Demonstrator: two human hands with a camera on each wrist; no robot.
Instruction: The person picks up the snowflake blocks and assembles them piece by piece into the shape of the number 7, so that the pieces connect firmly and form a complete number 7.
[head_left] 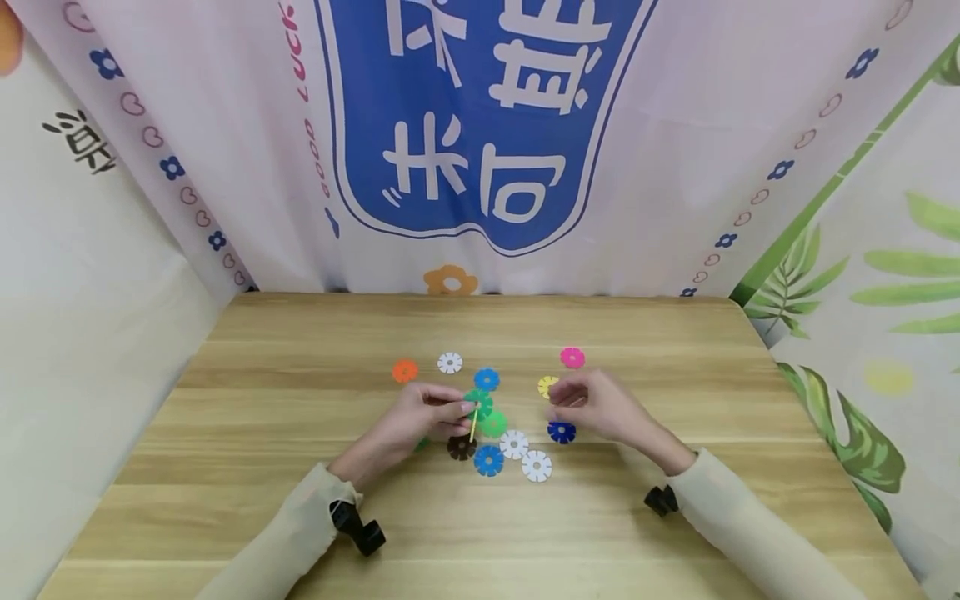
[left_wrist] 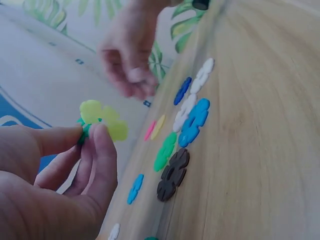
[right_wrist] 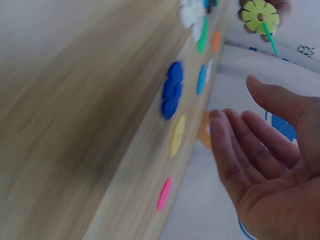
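My left hand (head_left: 412,419) pinches a green notched plastic disc (head_left: 484,400) between thumb and fingers, above the table. Slotted crosswise into it is a yellow notched disc (left_wrist: 116,129), seen edge-on in the head view. My right hand (head_left: 603,408) hovers apart from this pair, fingers loosely bent and holding nothing; the right wrist view shows its palm bare. Nearest to it on the table lie another yellow disc (right_wrist: 177,135) and a dark blue disc (right_wrist: 172,90). A brown disc (left_wrist: 173,175) and a light green disc (head_left: 495,424) lie below the joined pair.
Around the hands, more discs lie flat on the wooden table (head_left: 300,358): blue (head_left: 489,472), white (head_left: 537,477), pink (head_left: 572,357) and orange (head_left: 405,371) ones. A printed cloth (head_left: 697,167) hangs behind the table's far edge.
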